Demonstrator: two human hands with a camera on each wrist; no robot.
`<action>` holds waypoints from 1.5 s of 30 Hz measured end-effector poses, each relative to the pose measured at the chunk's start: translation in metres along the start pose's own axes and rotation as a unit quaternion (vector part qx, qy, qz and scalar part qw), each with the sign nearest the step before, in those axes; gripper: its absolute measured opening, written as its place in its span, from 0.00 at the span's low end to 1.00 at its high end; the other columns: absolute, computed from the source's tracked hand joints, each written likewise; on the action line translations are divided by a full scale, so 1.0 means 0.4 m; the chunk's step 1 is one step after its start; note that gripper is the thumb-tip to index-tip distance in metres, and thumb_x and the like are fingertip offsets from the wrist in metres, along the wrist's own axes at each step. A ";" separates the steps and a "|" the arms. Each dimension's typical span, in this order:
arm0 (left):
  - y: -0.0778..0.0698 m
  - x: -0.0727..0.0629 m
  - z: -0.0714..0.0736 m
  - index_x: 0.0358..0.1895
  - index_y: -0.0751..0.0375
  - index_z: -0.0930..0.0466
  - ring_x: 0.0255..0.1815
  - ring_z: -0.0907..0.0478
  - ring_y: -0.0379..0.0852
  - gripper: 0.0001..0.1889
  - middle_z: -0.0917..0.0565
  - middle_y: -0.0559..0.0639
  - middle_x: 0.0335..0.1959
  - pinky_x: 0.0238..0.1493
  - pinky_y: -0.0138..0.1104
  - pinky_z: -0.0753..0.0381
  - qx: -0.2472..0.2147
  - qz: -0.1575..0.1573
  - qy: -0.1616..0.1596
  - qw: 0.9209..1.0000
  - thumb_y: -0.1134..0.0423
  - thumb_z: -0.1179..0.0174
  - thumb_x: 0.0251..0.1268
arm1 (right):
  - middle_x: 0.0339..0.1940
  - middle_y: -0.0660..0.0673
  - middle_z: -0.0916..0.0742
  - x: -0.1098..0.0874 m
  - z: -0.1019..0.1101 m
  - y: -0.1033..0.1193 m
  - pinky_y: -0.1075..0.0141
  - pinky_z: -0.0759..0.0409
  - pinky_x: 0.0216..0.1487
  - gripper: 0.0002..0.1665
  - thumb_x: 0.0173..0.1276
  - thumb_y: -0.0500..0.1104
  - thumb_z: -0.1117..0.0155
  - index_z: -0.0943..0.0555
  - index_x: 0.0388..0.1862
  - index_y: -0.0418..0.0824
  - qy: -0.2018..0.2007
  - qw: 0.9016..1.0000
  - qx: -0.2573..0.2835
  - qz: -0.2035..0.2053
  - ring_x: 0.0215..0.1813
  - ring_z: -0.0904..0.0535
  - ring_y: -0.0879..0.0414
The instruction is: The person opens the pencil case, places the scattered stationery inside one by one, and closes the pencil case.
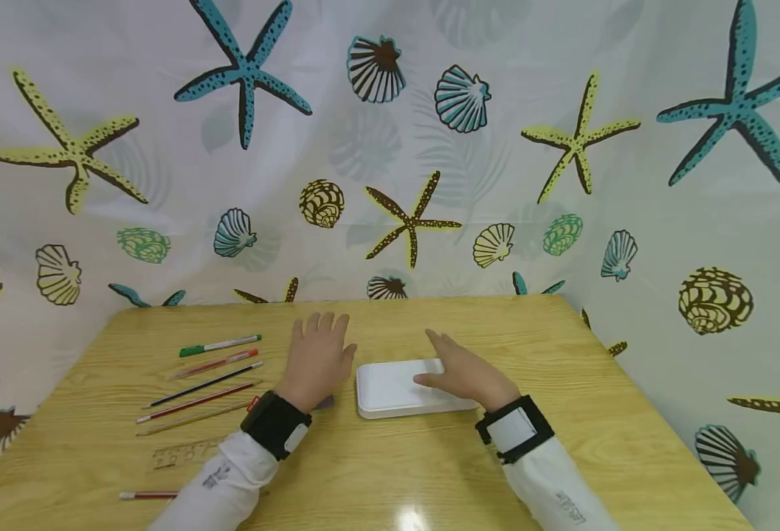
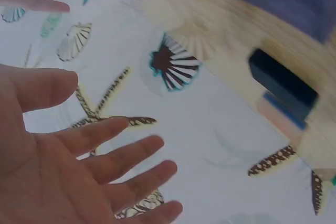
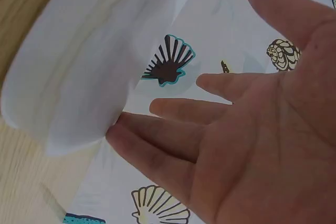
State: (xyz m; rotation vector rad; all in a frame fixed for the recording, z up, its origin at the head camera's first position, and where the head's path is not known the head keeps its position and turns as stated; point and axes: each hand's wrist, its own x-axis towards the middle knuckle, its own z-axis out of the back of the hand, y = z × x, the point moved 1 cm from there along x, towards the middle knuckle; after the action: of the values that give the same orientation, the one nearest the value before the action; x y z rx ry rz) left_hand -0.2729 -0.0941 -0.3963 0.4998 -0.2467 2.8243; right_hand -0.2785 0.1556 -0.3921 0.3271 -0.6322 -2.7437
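A white case with rounded corners (image 1: 392,389) lies closed on the table between my hands. My left hand (image 1: 316,361) is just left of the case, its fingers straight and spread, holding nothing. My right hand (image 1: 469,371) is at the case's right part with fingers extended. In the right wrist view its fingertips (image 3: 116,129) meet the edge of the white case (image 3: 68,72); whether they press on it I cannot tell. Partly hidden behind my left wrist is a small purplish object (image 1: 325,403). A dark block (image 2: 283,83) shows blurred in the left wrist view.
On the left of the wooden table (image 1: 396,472) lie a green marker (image 1: 220,345), a red pen (image 1: 217,363), several pencils (image 1: 197,402) and a clear ruler (image 1: 187,452). Another pencil (image 1: 149,495) is partly under my left sleeve. A patterned cloth (image 1: 403,147) hangs behind.
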 end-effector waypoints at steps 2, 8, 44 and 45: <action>-0.024 -0.008 0.004 0.65 0.62 0.25 0.69 0.29 0.65 0.24 0.21 0.65 0.63 0.70 0.64 0.36 -0.008 -0.024 0.000 1.000 0.54 0.39 0.70 | 0.81 0.29 0.44 -0.013 0.005 -0.012 0.37 0.42 0.76 0.56 0.66 0.58 0.31 0.50 0.82 0.41 0.005 1.000 -0.001 -0.002 0.81 0.50 0.31; -0.102 -0.033 0.011 0.58 0.62 0.20 0.65 0.24 0.60 0.18 0.17 0.61 0.58 0.68 0.61 0.32 -0.032 -0.098 0.022 0.994 0.56 0.40 0.71 | 0.80 0.26 0.43 -0.032 0.017 -0.030 0.33 0.36 0.71 0.60 0.57 0.58 0.23 0.43 0.80 0.40 0.007 0.999 -0.038 -0.026 0.78 0.46 0.26; -0.258 -0.043 -0.073 0.37 0.61 0.14 0.37 0.13 0.49 0.12 0.11 0.58 0.37 0.22 0.32 0.17 0.164 -0.222 0.036 0.961 0.55 0.36 0.60 | 0.45 0.36 0.19 -0.043 -0.003 -0.028 0.58 0.21 0.36 0.47 0.40 0.34 0.15 0.29 0.61 0.36 -0.023 0.993 -0.111 -0.044 0.34 0.24 0.49; -0.263 -0.044 -0.077 0.40 0.62 0.14 0.40 0.12 0.51 0.14 0.11 0.60 0.40 0.22 0.33 0.16 0.181 -0.220 0.034 0.958 0.55 0.37 0.60 | 0.45 0.36 0.19 -0.042 -0.004 -0.029 0.58 0.21 0.35 0.47 0.40 0.34 0.15 0.29 0.61 0.36 -0.024 0.992 -0.113 -0.043 0.33 0.24 0.49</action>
State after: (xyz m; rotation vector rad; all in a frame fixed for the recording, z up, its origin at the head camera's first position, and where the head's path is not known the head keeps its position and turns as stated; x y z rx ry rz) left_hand -0.2368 0.0087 -0.4185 0.4600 0.3617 2.4385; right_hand -0.2652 0.1709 -0.3964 0.2412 -0.3190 -2.8764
